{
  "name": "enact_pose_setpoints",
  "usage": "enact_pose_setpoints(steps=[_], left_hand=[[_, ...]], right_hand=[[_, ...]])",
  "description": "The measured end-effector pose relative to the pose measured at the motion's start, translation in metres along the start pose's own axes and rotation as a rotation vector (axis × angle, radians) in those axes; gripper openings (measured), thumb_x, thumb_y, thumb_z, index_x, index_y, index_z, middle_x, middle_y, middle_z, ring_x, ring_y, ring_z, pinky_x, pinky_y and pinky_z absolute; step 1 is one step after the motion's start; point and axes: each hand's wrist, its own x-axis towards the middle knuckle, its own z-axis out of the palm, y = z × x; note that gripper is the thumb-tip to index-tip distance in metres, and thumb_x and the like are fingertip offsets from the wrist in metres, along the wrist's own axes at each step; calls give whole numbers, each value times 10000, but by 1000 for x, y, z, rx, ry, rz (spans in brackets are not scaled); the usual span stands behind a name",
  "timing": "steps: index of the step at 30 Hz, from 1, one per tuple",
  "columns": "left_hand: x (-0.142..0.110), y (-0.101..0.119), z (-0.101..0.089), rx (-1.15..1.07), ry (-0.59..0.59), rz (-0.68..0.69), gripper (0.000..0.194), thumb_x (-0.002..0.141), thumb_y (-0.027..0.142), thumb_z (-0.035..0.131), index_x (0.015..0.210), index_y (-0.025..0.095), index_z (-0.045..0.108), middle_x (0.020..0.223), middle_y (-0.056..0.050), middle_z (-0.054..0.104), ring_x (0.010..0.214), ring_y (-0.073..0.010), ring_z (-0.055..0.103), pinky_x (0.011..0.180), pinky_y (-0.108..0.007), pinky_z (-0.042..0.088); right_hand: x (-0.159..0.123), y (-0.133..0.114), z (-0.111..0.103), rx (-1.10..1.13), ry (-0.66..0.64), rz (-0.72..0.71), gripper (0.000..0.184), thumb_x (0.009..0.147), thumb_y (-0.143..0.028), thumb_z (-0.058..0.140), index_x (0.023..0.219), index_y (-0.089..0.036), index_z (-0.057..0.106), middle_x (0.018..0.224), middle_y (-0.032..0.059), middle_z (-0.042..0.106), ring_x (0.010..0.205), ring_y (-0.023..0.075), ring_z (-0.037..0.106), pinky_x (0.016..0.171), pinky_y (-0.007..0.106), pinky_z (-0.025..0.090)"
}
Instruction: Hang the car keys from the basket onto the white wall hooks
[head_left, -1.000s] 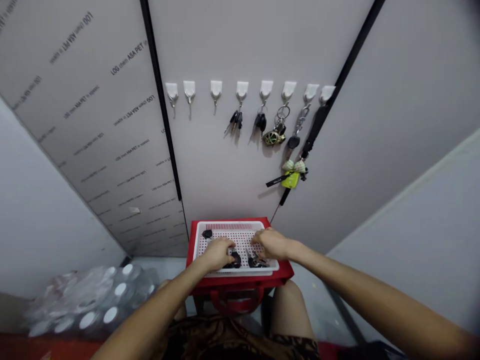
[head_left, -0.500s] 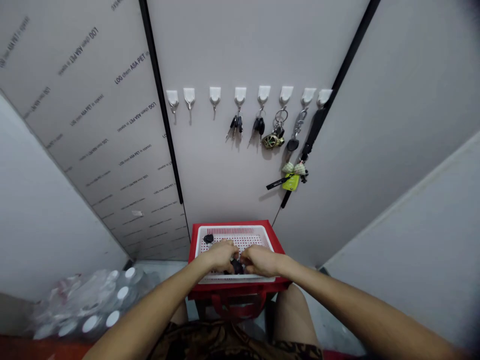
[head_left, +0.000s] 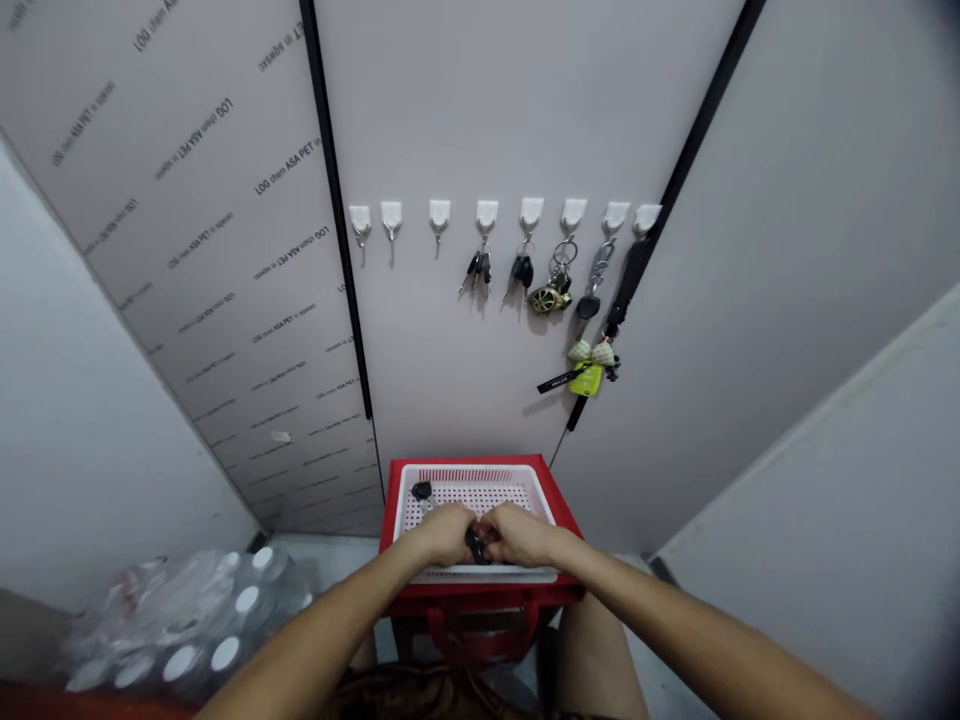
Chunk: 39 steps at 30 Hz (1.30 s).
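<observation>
My left hand (head_left: 442, 533) and my right hand (head_left: 519, 534) meet over a white perforated basket (head_left: 480, 483), both closed on a black key set (head_left: 477, 546) between them. The basket rests on a red stool (head_left: 570, 520). One more black key (head_left: 421, 491) lies in the basket's far left corner. On the wall above, a row of white hooks (head_left: 439, 213) runs left to right; the three at the left are bare. The others carry black keys (head_left: 478, 268), a black fob (head_left: 521, 269), a ring with a gold charm (head_left: 547, 297) and a yellow-green tag (head_left: 586, 379).
A shrink-wrapped pack of white-capped bottles (head_left: 187, 625) sits on the floor at the lower left. Grey wall panels rise ahead, split by black vertical strips (head_left: 337, 230). My knees show beneath the stool.
My hands came together at the basket's near edge and closed on one black key set. The camera tilted slightly, so the hooks sit lower in view.
</observation>
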Motion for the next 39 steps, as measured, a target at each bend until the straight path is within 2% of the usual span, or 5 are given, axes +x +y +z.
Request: enact_pose_setpoints(steps=[5, 12, 24, 28, 39], left_hand=[[5, -3, -24, -377, 224, -133, 204, 540, 97, 456, 731, 140, 514, 645, 10, 534, 596, -97, 472, 550, -198, 366], [-1, -5, -66, -766, 370, 43, 221, 542, 96, 484, 758, 133, 450, 679, 13, 504, 617, -72, 450, 590, -190, 359], [-15, -6, -89, -681, 508, 10, 230, 537, 99, 480, 762, 135, 450, 634, 33, 469, 568, -60, 422, 559, -186, 353], [-10, -6, -116, -676, 603, 52, 239, 544, 105, 498, 775, 137, 450, 683, 17, 502, 637, -76, 457, 618, -199, 370], [19, 18, -249, -350, 1095, 15, 308, 610, 168, 475, 916, 167, 440, 861, -37, 533, 762, -123, 498, 687, -245, 377]], right_hand=[[3, -6, -13, 195, 275, -30, 258, 598, -223, 463, 833, -145, 534, 740, 28, 566, 626, 102, 479, 567, 189, 350], [17, -19, -42, 468, 550, -92, 291, 652, -228, 431, 927, -146, 476, 825, 46, 560, 711, 118, 498, 655, 240, 380], [24, -42, -67, 654, 506, -169, 165, 641, -270, 434, 580, -124, 482, 506, -32, 461, 484, 57, 408, 485, 183, 338], [30, -57, -111, 783, 582, -167, 121, 624, -239, 447, 572, -130, 461, 428, -53, 432, 391, 44, 392, 424, 179, 346], [77, -108, -253, 986, 1053, -166, 96, 638, -124, 449, 544, -131, 432, 412, -43, 446, 375, 48, 458, 379, 177, 423]])
